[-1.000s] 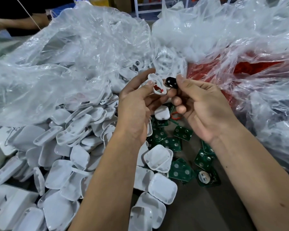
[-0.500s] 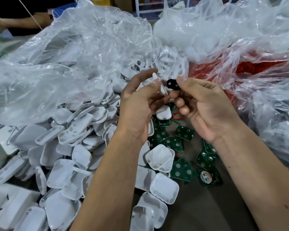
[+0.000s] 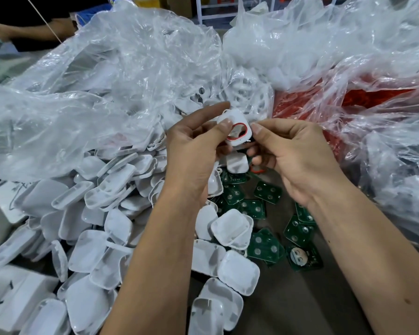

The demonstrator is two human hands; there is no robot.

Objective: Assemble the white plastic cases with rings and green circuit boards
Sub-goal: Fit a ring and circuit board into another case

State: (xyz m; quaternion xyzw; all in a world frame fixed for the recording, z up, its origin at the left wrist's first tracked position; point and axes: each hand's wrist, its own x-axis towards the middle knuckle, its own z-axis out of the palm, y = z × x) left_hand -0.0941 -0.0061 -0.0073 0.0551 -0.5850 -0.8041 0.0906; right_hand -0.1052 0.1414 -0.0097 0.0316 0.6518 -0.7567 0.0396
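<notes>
My left hand point(image 3: 194, 151) grips a white plastic case point(image 3: 235, 119) with its open side toward me, a red ring point(image 3: 238, 132) seated inside it. My right hand point(image 3: 293, 155) touches the case's right edge with thumb and forefinger, and a small black part point(image 3: 250, 141) peeks out just under the thumb. Below the hands, several green circuit boards point(image 3: 267, 192) lie on the grey table. A heap of white cases point(image 3: 111, 199) spreads to the left and front. Another red ring point(image 3: 258, 169) lies under my right hand.
Crumpled clear plastic bags point(image 3: 121, 88) cover the back and right; one at right holds red parts point(image 3: 377, 97). White boxes point(image 3: 15, 303) sit at the lower left. Another person's arm point(image 3: 34, 30) rests at the far left. Bare grey table point(image 3: 300, 305) lies front right.
The case has turned in my left hand so its inside with the red ring faces me. My right hand's black part has moved from above the case to its lower right edge.
</notes>
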